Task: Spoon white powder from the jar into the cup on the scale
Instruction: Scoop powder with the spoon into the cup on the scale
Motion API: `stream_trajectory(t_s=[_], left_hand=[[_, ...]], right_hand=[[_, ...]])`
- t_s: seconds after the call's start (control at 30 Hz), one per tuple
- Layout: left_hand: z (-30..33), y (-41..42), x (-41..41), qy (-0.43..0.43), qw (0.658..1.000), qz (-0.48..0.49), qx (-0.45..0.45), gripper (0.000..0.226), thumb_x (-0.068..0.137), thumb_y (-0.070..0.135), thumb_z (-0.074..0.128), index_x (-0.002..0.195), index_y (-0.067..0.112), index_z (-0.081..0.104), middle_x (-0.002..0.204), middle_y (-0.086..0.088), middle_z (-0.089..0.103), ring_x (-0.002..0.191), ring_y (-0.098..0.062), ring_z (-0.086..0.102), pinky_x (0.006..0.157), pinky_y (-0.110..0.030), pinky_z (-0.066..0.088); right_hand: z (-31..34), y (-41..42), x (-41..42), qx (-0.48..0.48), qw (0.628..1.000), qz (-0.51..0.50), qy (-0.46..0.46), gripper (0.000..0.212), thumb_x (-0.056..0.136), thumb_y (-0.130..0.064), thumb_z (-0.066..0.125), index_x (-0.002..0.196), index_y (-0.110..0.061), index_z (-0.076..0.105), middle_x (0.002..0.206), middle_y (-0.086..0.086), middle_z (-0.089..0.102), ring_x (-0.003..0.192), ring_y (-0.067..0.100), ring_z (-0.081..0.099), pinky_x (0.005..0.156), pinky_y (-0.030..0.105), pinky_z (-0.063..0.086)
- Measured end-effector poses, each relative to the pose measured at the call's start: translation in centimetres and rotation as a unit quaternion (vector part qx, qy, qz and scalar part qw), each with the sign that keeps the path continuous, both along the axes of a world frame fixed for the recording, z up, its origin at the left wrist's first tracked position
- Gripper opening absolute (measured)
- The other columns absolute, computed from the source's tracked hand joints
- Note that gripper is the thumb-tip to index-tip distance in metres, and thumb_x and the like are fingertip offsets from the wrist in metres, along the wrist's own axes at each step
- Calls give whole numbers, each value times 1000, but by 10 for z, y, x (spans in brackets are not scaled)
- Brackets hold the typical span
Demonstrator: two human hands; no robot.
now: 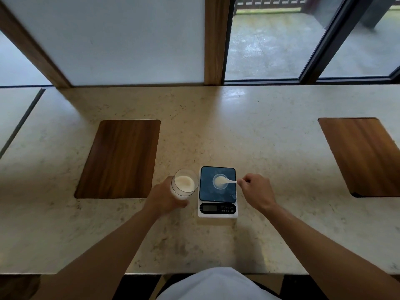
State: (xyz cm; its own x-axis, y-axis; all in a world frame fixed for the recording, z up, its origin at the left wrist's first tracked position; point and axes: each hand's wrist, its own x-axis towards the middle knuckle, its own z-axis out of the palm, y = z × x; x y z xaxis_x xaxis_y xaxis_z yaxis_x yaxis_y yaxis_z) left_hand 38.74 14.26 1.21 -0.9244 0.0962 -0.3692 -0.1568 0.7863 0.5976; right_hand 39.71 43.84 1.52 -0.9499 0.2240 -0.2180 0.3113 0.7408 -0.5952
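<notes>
Now spoon (227,181) over cup (220,181) on scale (217,192).
Right hand (256,191) pinches spoon handle; left hand (165,199) wraps jar (184,184).

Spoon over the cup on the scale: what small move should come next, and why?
Probably tip the white plastic spoon with the right hand so the powder drops. Its bowl sits over the small clear cup on the scale, while the left hand holds the powder jar beside it. The display is unreadable.
</notes>
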Motion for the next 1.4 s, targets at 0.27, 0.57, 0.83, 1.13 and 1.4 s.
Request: stream_trajectory(t_s=[0.27, 0.57, 0.83, 1.13, 1.4], left_hand=[[0, 4, -2, 4, 1000, 4, 9, 85, 54, 46, 88, 129, 28, 53, 121, 5, 67, 109, -21, 63, 93, -38, 51], [1, 11, -5, 10, 1000, -2, 5, 85, 55, 43, 90, 130, 26, 52, 123, 2, 67, 109, -21, 63, 90, -32, 48], [2, 17, -6, 20, 1000, -9, 9, 82, 58, 42, 89, 129, 25, 52, 123, 0, 67, 108, -21, 63, 88, -29, 45], [0, 21, -6, 30, 999, -15, 9, 81, 59, 41, 90, 129, 24, 52, 123, 2, 66, 108, -20, 63, 88, -28, 44], [2, 22, -7, 37, 999, -28, 9, 77, 56, 47, 86, 124, 31, 53, 117, 6, 67, 98, -14, 62, 89, -33, 50]], right_hand=[[2, 1, 2, 19, 999, 22, 29, 20, 94, -30, 63, 83, -15, 73, 70, -2, 69, 62, 12, 63, 59, 33, 57], [8, -1, 11, 83, 987, 106, 88, 23, 97, -26, 60, 76, -16, 60, 67, -3, 59, 56, 11, 52, 48, 23, 41], [15, 3, 18, 130, 960, 166, 184, 18, 91, -15, 68, 77, -5, 65, 66, 6, 61, 50, 15, 43, 48, 14, 20], [16, 4, 17, -18, 981, 42, 189, 17, 93, -23, 66, 82, -10, 67, 69, -5, 62, 57, 5, 54, 51, 15, 42], [48, -21, 7, -93, 958, 120, 243, 30, 90, -35, 60, 88, -7, 70, 75, -1, 69, 60, 4, 58, 52, 6, 44]])
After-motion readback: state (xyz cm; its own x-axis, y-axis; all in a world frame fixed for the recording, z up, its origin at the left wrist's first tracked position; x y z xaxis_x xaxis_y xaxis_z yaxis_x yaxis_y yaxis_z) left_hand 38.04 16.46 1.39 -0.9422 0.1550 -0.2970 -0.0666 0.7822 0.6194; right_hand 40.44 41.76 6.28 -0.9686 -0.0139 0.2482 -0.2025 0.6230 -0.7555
